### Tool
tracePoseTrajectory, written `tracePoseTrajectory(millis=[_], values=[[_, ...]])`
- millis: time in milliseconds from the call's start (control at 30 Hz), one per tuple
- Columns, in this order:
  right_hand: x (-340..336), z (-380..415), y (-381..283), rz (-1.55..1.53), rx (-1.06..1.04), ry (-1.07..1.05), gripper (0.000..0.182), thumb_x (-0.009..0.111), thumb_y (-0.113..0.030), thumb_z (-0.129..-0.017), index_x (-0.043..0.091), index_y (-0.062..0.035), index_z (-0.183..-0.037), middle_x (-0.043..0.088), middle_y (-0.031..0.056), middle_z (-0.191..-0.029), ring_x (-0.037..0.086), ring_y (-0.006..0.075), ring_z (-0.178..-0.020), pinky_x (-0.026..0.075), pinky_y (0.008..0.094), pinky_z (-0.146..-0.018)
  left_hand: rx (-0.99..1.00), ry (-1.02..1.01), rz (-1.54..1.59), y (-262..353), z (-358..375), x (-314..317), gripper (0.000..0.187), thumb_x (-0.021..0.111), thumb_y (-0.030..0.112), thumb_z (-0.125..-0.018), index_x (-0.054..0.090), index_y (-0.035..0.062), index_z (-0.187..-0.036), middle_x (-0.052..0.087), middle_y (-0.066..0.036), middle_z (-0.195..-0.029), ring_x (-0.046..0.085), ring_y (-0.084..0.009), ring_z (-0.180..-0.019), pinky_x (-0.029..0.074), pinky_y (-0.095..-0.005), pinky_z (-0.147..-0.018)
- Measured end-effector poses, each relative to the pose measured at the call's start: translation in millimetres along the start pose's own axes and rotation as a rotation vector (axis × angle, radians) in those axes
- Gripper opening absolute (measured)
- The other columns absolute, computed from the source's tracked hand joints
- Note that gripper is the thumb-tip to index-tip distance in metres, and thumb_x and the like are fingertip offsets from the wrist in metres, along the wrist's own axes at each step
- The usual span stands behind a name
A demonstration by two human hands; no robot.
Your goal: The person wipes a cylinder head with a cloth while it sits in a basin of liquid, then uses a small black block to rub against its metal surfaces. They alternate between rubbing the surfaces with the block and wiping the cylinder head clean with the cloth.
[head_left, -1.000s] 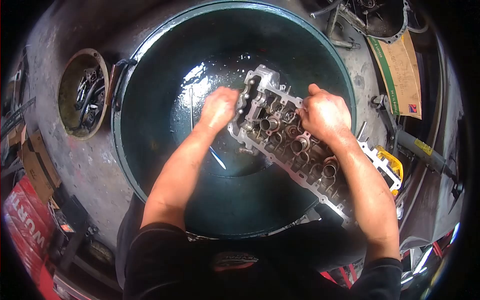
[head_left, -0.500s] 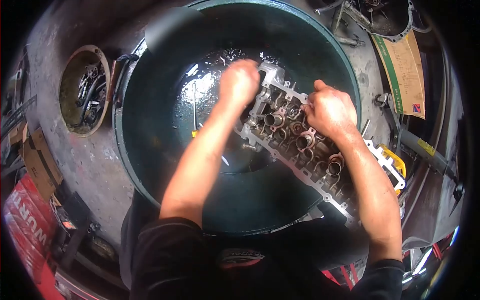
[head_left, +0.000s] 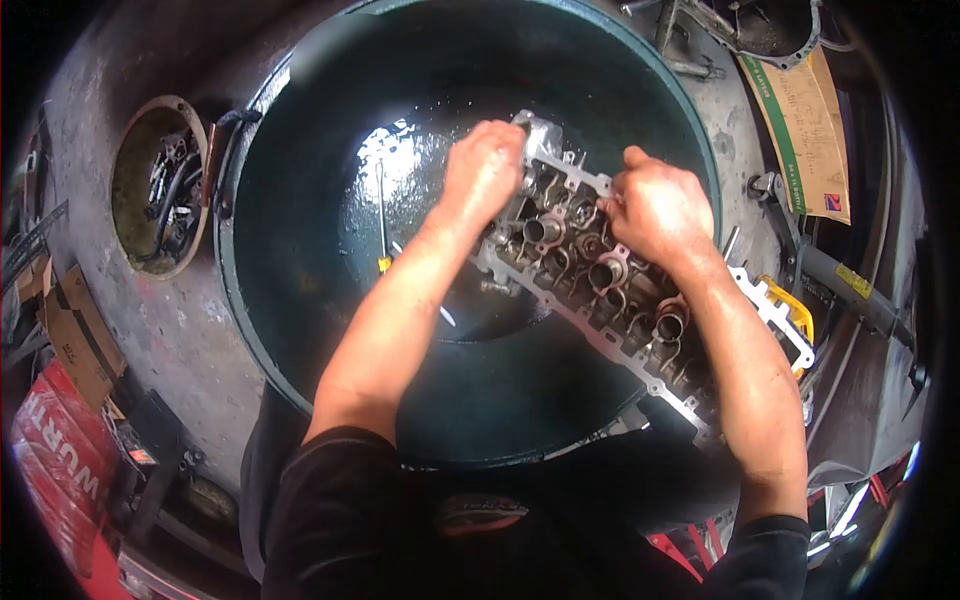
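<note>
A grey metal engine part with several round tubes, like a cylinder head [head_left: 605,345], lies slanted over the right side of a big dark green tub [head_left: 225,255]. My left hand [head_left: 485,170] is closed at its upper left end; whatever the fingers grip there is hidden. On the part's upper right edge, my right hand [head_left: 655,205] is closed, thumb and finger pressed at the rim. Inside the tub a screwdriver [head_left: 381,215] with a yellow handle end lies on the wet, shiny bottom.
Left of the tub stands a round container [head_left: 125,215] of metal parts. Cardboard [head_left: 75,335] and a red bag [head_left: 60,430] lie at the lower left. A flattened carton [head_left: 815,140], a metal stand arm [head_left: 845,285] and a yellow item [head_left: 797,315] are at the right.
My left hand has shifted slightly and is now closed against the part's upper left end. My right hand stays at the part's edge. The whole view has moved a little.
</note>
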State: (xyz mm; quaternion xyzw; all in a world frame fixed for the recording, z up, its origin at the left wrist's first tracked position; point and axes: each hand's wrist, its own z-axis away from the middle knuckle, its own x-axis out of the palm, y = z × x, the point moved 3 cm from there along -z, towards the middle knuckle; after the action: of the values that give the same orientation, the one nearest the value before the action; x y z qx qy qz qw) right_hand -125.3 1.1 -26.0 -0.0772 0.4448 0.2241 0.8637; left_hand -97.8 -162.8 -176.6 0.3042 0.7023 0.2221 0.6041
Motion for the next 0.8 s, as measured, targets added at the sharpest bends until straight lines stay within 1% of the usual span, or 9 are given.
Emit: tracePoseTrajectory(millis=[200,300,400,500,567,600,700,733,800], values=[[-3.3,-2.1,-0.3,0.033,0.007,0.009,0.023,0.071,-0.024,-0.082,0.074,-0.0016,-0.086,0.065,0.012,-0.113,0.067,0.0301,-0.1,0.054,0.0419,-0.087,0.094,-0.018,-0.025,-2.8,-6.3,3.9,0.009,0.054,0.006,-0.079,0.062,0.0048,-0.082,0.068,-0.014,-0.089,0.066,-0.0331,-0.092,0.056,-0.0451,-0.077],[3.0,-0.2,2.5,0.007,-0.051,0.13,0.02,0.072,-0.022,-0.081,0.072,-0.0028,-0.08,0.062,0.0111,-0.097,0.066,0.0322,-0.091,0.053,0.0447,-0.08,-0.206,-0.027,-0.129,-72.4,-11.6,5.9,0.009,0.055,0.009,-0.081,0.061,0.0021,-0.083,0.069,-0.019,-0.087,0.068,-0.0375,-0.087,0.056,-0.047,-0.077],[-4.7,-2.5,-0.1,0.01,0.029,0.056,0.02,0.071,-0.022,-0.081,0.072,-0.0022,-0.082,0.064,0.0119,-0.104,0.067,0.0312,-0.096,0.053,0.0426,-0.085,-0.434,-0.079,-0.213,-118.0,-22.6,4.1,0.011,0.056,0.012,-0.086,0.062,0.0029,-0.088,0.07,-0.024,-0.092,0.069,-0.0398,-0.09,0.055,-0.048,-0.08],[-5.6,0.0,-3.3,-0.021,-0.005,0.068,0.018,0.071,-0.021,-0.08,0.072,-0.003,-0.082,0.063,0.012,-0.102,0.067,0.0318,-0.095,0.053,0.0434,-0.084,-0.403,-0.096,-0.107,-105.3,-36.4,34.8,0.019,0.058,0.014,-0.086,0.066,0.0007,-0.096,0.07,-0.025,-0.093,0.069,-0.0404,-0.09,0.054,-0.0492,-0.083],[-0.6,-0.7,0.8,-0.013,-0.049,0.147,0.019,0.073,-0.022,-0.08,0.071,-0.0025,-0.08,0.061,0.0112,-0.095,0.066,0.0331,-0.09,0.053,0.0452,-0.08,-0.31,-0.024,0.155,-104.0,-51.8,46.2,0.027,0.061,0.017,-0.087,0.068,-0.0008,-0.107,0.071,-0.025,-0.094,0.07,-0.0371,-0.089,0.054,-0.0475,-0.082],[-2.9,-0.3,-0.6,-0.028,-0.024,0.118,0.018,0.072,-0.021,-0.081,0.072,-0.0026,-0.08,0.062,0.0112,-0.096,0.066,0.0331,-0.09,0.053,0.0453,-0.081,-0.527,-0.025,0.545,-120.5,-54.0,60.7,0.032,0.063,0.018,-0.089,0.068,-0.0016,-0.113,0.072,-0.024,-0.095,0.071,-0.0349,-0.088,0.055,-0.0437,-0.079],[-0.9,-1.2,0.3,0.004,-0.011,0.096,0.019,0.072,-0.021,-0.081,0.072,-0.0026,-0.081,0.062,0.0109,-0.097,0.067,0.0328,-0.092,0.053,0.0452,-0.081,-0.691,0.052,0.677,-76.9,-30.1,10.3,0.026,0.059,0.015,-0.091,0.069,-0.0027,-0.108,0.073,-0.019,-0.088,0.071,-0.0378,-0.079,0.055,-0.0443,-0.075],[-0.5,-4.7,1.9,0.005,0.048,-0.005,0.022,0.07,-0.022,-0.081,0.072,-0.0002,-0.084,0.065,0.0133,-0.108,0.067,0.0318,-0.097,0.054,0.043,-0.086,-0.517,0.144,0.451,-63.2,-16.2,4.0,0.025,0.058,0.014,-0.091,0.068,-0.0025,-0.107,0.072,-0.019,-0.087,0.07,-0.038,-0.077,0.055,-0.0454,-0.075],[-0.9,-2.3,0.6,-0.002,0.002,0.035,0.022,0.07,-0.022,-0.081,0.071,-0.0002,-0.084,0.065,0.0131,-0.107,0.067,0.0315,-0.098,0.054,0.0425,-0.087,-0.252,0.19,0.126,-42.0,13.7,9.1,0.021,0.057,0.011,-0.091,0.068,0.0,-0.106,0.071,-0.019,-0.089,0.069,-0.0374,-0.081,0.055,-0.0465,-0.077]])
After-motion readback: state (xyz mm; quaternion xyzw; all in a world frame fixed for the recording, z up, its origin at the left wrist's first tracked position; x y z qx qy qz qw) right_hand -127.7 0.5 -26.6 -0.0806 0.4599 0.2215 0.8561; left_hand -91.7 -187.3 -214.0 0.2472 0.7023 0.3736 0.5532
